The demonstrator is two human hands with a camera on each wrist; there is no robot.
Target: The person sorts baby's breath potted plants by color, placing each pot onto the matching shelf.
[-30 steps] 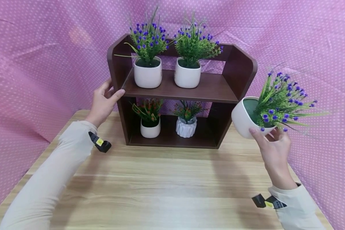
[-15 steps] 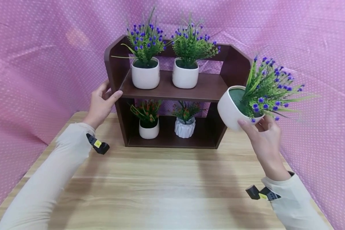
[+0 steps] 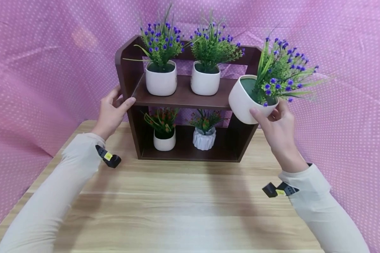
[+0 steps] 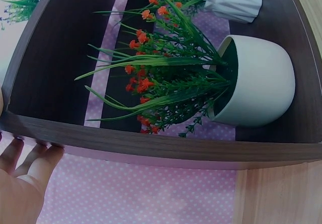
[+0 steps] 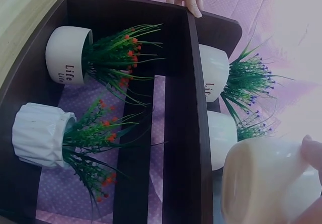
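A white potted plant with purple flowers (image 3: 245, 102) is tilted to the right in my right hand (image 3: 280, 131), thumb on its near side. The pot is held in front of the right end of the upper board of the dark brown shelf (image 3: 190, 102); the right wrist view shows its underside (image 5: 241, 189). My left hand (image 3: 111, 112) grips the shelf's left side panel, thumb at the front edge and fingers (image 4: 45, 163) on the outer face. On the upper board stand two upright white pots with purple flowers, one at left (image 3: 161, 82) and one in the middle (image 3: 206, 82).
On the lower board stand a smooth white pot with orange-red flowers (image 3: 164, 142) and a ridged white pot (image 3: 204, 140). The shelf rests on a light wooden table (image 3: 177, 203). Pink dotted cloth (image 3: 345, 88) hangs behind and at both sides.
My right hand has carried the potted plant left and upward, from beside the shelf to the front of its upper right end. The left hand keeps its grip on the side panel.
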